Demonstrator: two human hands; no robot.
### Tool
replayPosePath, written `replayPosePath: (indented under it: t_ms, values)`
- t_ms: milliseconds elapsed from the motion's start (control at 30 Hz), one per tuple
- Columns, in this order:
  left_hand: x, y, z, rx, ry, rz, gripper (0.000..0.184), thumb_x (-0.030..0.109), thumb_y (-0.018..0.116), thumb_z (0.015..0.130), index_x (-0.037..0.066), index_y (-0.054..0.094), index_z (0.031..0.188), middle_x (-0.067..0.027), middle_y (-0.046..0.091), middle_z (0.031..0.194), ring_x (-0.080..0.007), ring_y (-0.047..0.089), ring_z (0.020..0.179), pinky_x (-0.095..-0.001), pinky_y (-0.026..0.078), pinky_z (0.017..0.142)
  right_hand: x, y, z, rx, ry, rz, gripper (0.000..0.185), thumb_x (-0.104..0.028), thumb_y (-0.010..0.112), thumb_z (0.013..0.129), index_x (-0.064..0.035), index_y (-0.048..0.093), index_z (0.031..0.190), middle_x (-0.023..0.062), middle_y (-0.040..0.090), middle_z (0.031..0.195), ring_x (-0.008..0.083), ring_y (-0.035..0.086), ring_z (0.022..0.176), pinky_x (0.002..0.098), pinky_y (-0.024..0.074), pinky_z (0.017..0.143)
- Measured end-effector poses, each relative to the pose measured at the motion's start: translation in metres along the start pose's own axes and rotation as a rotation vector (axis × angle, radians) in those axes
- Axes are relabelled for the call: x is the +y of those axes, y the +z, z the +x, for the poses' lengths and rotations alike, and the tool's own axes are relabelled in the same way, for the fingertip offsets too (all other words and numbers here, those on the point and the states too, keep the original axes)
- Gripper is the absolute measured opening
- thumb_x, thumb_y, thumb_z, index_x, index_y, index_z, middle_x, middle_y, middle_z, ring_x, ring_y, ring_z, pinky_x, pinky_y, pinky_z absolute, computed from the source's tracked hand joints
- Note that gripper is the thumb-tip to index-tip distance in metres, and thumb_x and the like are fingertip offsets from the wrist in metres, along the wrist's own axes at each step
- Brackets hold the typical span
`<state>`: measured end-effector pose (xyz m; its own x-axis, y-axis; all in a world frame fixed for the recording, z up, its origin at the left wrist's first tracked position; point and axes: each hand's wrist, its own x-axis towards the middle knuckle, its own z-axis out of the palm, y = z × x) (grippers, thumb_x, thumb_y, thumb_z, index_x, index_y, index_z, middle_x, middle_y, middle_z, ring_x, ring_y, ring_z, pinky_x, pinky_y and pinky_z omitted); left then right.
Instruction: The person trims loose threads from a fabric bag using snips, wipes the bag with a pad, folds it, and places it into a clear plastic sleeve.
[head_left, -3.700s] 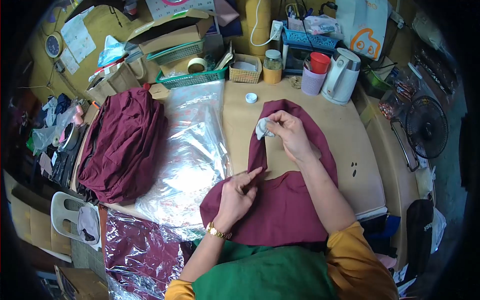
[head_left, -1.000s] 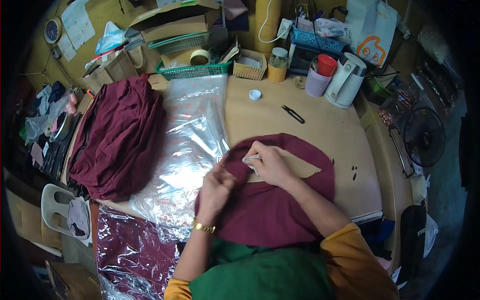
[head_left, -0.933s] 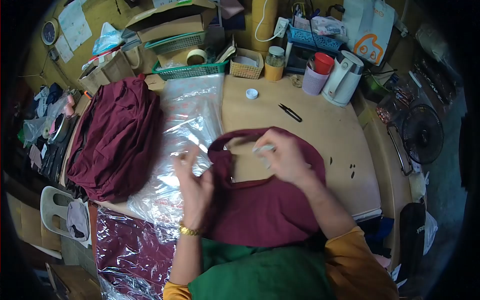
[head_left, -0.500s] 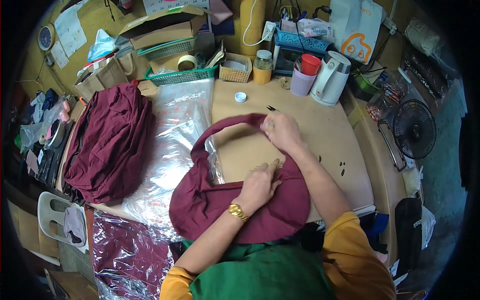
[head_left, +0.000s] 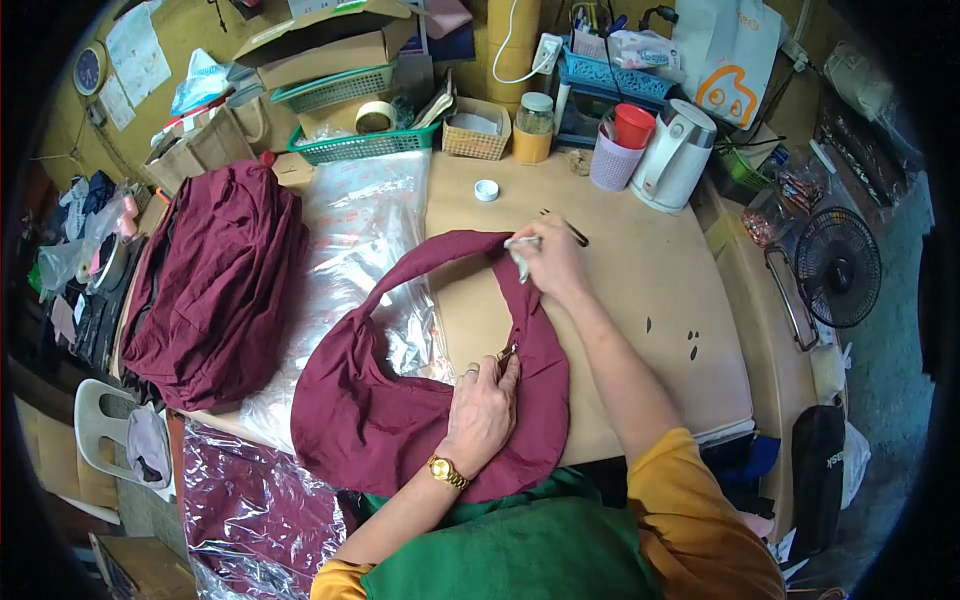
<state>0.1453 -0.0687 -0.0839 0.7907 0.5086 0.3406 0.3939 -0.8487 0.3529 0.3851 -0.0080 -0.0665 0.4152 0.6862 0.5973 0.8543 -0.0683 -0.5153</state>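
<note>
A maroon fabric shoulder bag [head_left: 400, 425] lies on the table in front of me, its strap looped away from me. My left hand [head_left: 483, 408] rests on the bag's opening, fingers closed around the edge beside a small metal zip part [head_left: 510, 351]. At the strap's right side, my right hand [head_left: 552, 262] is closed on a small white cloth [head_left: 521, 258] that touches the strap. A thin dark tool [head_left: 578, 236] shows behind the right hand; whether it is held or lying on the table, I cannot tell.
Maroon bags [head_left: 215, 290] are piled at left beside clear plastic sheets [head_left: 350, 230]. Along the back stand a green basket [head_left: 365, 148], a jar [head_left: 533, 128], a purple cup [head_left: 611, 165] and a white kettle [head_left: 672, 160]. A white cap [head_left: 486, 190] lies nearer; a fan [head_left: 838, 268] is at right.
The bag has shifted left and turned slightly. My left hand has moved left and down with it. A white cloth now shows in my right hand at the strap.
</note>
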Motion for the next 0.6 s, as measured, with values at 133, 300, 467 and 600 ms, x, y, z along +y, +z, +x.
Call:
replayPosePath:
  t_ms: [133,300,467,600]
  values:
    - [-0.001,-0.002,0.0,0.031,0.011,-0.015,0.04,0.006,0.058,0.085,-0.001,0.062,0.124,-0.0147,0.052,0.093,-0.0295,0.053,0.083,-0.0397,0.046,0.073,-0.044,-0.06,-0.023,-0.274,0.219,0.248,0.009,-0.013,0.073,0.078,-0.0051,0.069,0.081,0.0087,0.062,0.077,0.025,0.064,0.072,0.037,0.0511,0.072]
    - [0.0,-0.001,0.0,0.008,-0.02,-0.025,0.042,0.006,0.059,0.084,0.0,0.061,0.126,-0.015,0.051,0.094,-0.0302,0.053,0.084,-0.0399,0.046,0.074,-0.039,-0.041,-0.086,-0.388,0.017,0.021,0.006,-0.014,0.068,0.082,-0.0105,0.065,0.079,0.0079,0.063,0.083,0.0297,0.062,0.087,0.0437,0.0348,0.081]
    - [0.0,-0.004,0.003,0.082,-0.001,-0.079,0.042,0.004,0.061,0.082,0.0,0.061,0.124,-0.0168,0.055,0.109,-0.032,0.056,0.087,-0.0408,0.048,0.076,-0.03,-0.037,-0.053,-0.22,0.013,-0.121,0.004,-0.007,0.065,0.082,-0.0041,0.064,0.08,0.0108,0.061,0.081,0.0314,0.062,0.082,0.0426,0.0449,0.075]
    - [0.002,-0.008,0.006,0.035,-0.052,-0.125,0.04,0.001,0.062,0.08,0.001,0.062,0.12,-0.0144,0.056,0.123,-0.0329,0.057,0.088,-0.0424,0.049,0.079,-0.065,-0.052,-0.067,-0.319,0.139,0.131,0.006,-0.006,0.062,0.085,-0.0014,0.062,0.088,0.0166,0.061,0.086,0.038,0.062,0.082,0.0454,0.0488,0.074]
